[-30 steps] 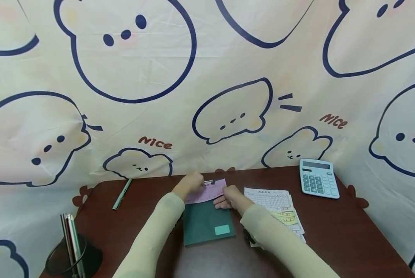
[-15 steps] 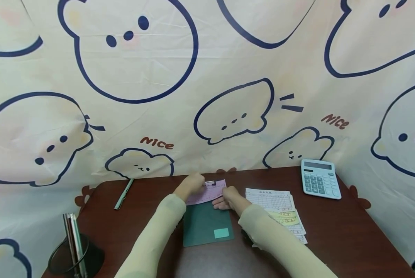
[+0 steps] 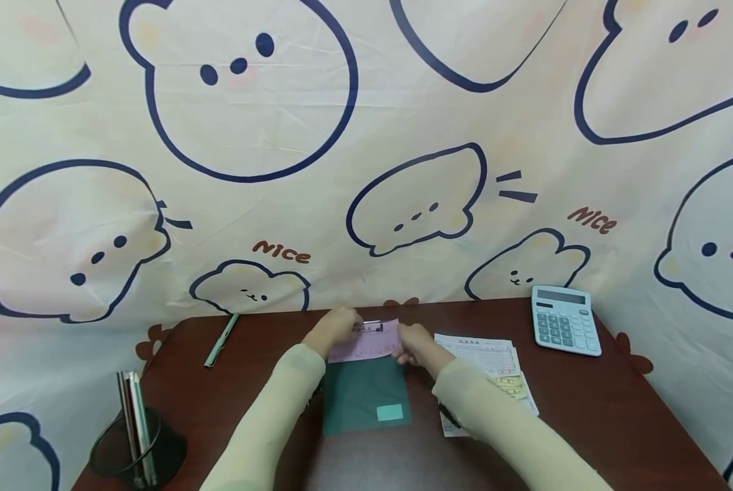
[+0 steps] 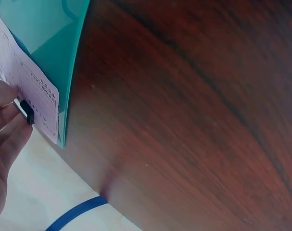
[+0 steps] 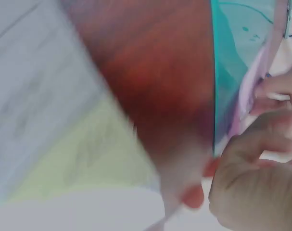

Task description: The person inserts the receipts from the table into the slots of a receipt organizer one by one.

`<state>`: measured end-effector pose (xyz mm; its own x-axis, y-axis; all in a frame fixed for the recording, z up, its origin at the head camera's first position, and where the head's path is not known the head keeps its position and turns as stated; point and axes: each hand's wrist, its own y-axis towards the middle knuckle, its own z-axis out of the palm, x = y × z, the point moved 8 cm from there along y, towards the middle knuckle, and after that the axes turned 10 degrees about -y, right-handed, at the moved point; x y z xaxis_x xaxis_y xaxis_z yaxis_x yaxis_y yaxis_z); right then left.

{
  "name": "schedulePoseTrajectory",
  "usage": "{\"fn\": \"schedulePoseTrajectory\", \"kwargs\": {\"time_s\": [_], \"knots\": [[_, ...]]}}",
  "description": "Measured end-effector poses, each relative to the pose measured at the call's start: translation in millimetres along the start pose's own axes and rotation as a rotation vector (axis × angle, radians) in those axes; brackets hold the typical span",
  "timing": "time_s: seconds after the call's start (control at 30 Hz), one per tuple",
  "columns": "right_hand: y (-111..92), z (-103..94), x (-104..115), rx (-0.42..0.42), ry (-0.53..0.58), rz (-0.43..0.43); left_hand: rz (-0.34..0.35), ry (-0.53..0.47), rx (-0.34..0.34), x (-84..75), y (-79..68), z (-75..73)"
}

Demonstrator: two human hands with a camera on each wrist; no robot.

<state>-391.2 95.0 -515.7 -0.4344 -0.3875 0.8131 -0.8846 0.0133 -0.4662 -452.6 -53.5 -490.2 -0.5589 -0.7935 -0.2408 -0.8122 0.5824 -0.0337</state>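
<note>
The pink slip (image 3: 366, 349) lies right between the person's two hands, across the top of a green clipboard (image 3: 363, 395), its upper edge at the metal clip (image 3: 373, 326). Thumb and fingers of the left hand (image 3: 335, 329) pinch that clip, perhaps to ease its pressure on the paper; the right hand (image 3: 418, 346), fingers curled in, seems to pinch the slip's right edge, presumably keeping it straight. The slip's print is too small for me to read, as is any on the pale label (image 3: 390, 412) below both hands. Just beyond the right hand, handy but apart, sit ruled forms (image 3: 473, 351), their heading illegible, and farther out a calculator (image 3: 565, 320), no brand readable. Behind the grip, the patterned cloth (image 3: 323, 218) says "Nice" twice.
</note>
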Motion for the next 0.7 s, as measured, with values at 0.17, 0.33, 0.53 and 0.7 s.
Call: {"fn": "schedulePoseTrajectory", "kwargs": {"time_s": [0.17,0.33,0.53,0.7], "knots": [[0.3,-52.8,17.7,-0.119,-0.166,-0.070,0.006,0.005,-0.014,-0.6,-2.1,-8.2],[-8.1,-111.3,27.6,-0.240,-0.392,-0.135,-0.028,0.073,-0.035,0.0,-2.0,-11.9],[-22.8,-170.7,7.0,-0.383,-0.727,-0.145,-0.020,0.092,-0.026,-7.1,-1.4,-7.8],[-26.1,-192.7,-25.5,-0.334,-0.733,-0.059,-0.067,0.046,-0.012,-9.7,-3.0,-6.0]]}}
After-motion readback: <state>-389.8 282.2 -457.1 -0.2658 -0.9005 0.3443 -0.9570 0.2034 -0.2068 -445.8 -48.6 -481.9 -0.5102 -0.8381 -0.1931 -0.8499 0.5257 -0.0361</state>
